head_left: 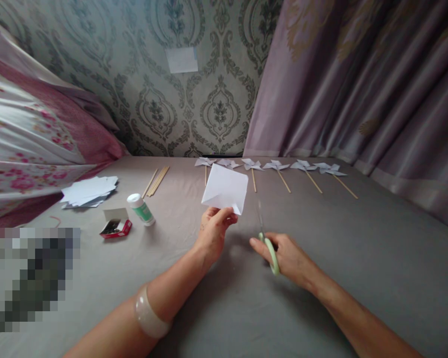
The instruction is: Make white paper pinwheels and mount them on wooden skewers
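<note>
My left hand [214, 228] pinches the lower edge of a folded white paper square [226, 190] and holds it upright above the grey sheet. My right hand [287, 256] grips green-handled scissors [271, 252]. Their thin blades [260, 216] point up and away, just right of the paper and not touching it. A pale bangle [149, 313] sits on my left forearm.
A row of several white paper pinwheels on wooden sticks [280, 171] lies at the back. A glue bottle [141, 209], a small open red box [115, 226], a stack of white papers [89, 191] and spare sticks [157, 181] lie at left. Pillows are at far left, a curtain at right.
</note>
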{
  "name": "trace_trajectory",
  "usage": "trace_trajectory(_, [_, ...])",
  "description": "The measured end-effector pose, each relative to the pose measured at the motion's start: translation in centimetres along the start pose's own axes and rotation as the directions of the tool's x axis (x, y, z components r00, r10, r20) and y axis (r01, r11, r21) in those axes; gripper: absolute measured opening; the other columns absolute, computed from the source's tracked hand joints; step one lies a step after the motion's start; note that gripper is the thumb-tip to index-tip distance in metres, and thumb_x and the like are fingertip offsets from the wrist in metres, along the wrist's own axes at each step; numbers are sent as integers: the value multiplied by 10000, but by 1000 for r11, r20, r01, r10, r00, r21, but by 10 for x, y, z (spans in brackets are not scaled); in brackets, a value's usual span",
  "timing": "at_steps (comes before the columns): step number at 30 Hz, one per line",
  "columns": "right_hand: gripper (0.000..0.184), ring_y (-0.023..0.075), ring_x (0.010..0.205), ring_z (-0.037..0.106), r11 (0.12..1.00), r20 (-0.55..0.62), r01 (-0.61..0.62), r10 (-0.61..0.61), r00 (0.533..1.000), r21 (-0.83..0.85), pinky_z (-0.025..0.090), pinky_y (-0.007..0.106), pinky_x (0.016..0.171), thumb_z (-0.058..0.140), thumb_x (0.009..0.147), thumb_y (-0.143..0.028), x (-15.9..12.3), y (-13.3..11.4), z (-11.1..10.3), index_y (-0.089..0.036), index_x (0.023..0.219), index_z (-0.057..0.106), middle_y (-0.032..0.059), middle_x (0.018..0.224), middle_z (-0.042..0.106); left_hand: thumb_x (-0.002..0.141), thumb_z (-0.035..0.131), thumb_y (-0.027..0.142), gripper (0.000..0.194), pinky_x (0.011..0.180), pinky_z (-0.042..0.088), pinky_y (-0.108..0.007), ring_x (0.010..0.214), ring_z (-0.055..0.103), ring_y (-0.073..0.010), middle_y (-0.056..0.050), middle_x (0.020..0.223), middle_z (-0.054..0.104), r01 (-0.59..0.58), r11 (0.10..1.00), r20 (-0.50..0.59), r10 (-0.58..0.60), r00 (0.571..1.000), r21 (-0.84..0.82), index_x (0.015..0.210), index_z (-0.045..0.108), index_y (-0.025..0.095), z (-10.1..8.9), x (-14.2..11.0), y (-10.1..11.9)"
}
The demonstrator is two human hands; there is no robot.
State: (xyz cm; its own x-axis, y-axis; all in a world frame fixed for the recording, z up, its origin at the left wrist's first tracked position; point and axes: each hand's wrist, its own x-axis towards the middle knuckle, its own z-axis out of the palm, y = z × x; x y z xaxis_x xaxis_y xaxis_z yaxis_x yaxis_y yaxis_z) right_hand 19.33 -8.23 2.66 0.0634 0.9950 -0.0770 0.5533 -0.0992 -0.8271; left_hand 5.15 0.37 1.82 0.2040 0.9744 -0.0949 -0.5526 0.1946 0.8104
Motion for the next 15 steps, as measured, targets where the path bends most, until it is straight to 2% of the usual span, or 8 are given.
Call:
trace_trajectory(2, [408,118,545,378,997,-161,25,-14,987,69,319,249,507,524,793,-546,3,2,-6,-186,603,510,-37,548,393,537,759,225,203,558,399,-217,539,507,-76,23,633,607,6,1000,-42,-5,999,1,650,603,159,-3,4,1])
trace_trajectory(4, [414,122,548,385,991,-298,53,-13,954,124,343,253,522,518,794,-560,6,4,-14,-184,623,532,-37,548,390,553,737,235,174,536,373,-212,545,498,-81,13,646,616,37,999,-16,-37,999,33,670,634,159,-5,6,0])
trace_trajectory(6, [415,114,535,358,981,-372,68,5,928,183,340,251,512,543,784,-570,9,6,-20,-179,644,550,-47,543,364,580,725,254,183,548,376,-218,582,519,-98,-10,694,647,71,995,35,-74,997,72,728,679,156,-6,5,-2])
trace_trajectory(11, [418,91,505,307,943,-409,104,36,912,315,288,233,455,628,732,-581,13,11,-23,-178,661,544,-60,550,343,612,751,295,219,632,411,-253,669,570,-139,-48,767,689,108,982,126,-128,984,155,779,723,157,-4,-2,-8])
trace_trajectory(15, [461,104,503,342,965,-442,103,15,897,243,304,242,466,542,784,-615,8,5,-15,-191,606,518,-49,523,351,594,802,303,272,628,397,-242,665,568,-118,-40,800,696,91,985,131,-111,985,145,814,727,161,-3,-3,-9])
